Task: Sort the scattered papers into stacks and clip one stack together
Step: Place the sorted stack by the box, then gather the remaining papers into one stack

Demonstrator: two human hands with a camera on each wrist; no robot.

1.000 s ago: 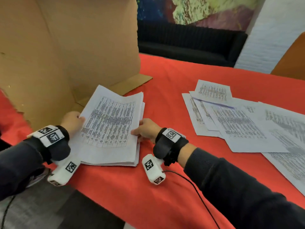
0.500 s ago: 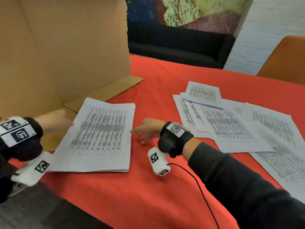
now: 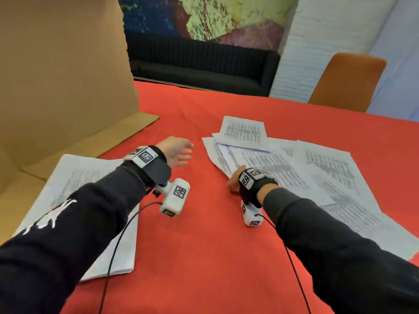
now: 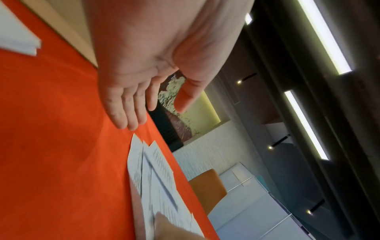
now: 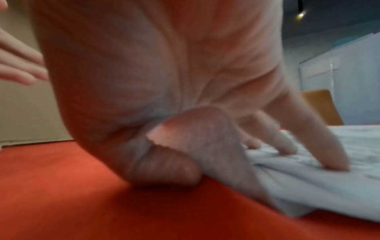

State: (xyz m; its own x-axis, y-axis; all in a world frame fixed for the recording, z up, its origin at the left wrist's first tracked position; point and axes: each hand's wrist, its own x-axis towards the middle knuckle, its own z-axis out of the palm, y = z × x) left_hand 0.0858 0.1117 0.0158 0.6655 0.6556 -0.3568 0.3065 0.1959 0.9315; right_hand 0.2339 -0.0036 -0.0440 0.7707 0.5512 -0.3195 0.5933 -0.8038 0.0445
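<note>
Red table [image 3: 204, 257]; left hand [image 3: 175, 150] open; right hand [image 5: 164, 91] pinching papers [image 5: 308, 186].

A matt red cloth [image 3: 204, 257] covers the counter. The scattered papers [image 3: 283, 168] and the stack [image 3: 95, 177] are thin white printed paper. Plain brown cardboard [image 3: 63, 75] stands at the counter's left edge, dull and smooth.

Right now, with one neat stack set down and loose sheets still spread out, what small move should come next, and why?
Probably lift the near corner of the loose sheets. The right hand already has its thumb under that edge and fingertips pressing on top, a grip half made. The left hand hovers open over the red tablecloth, free to help gather. The finished stack lies apart.
</note>
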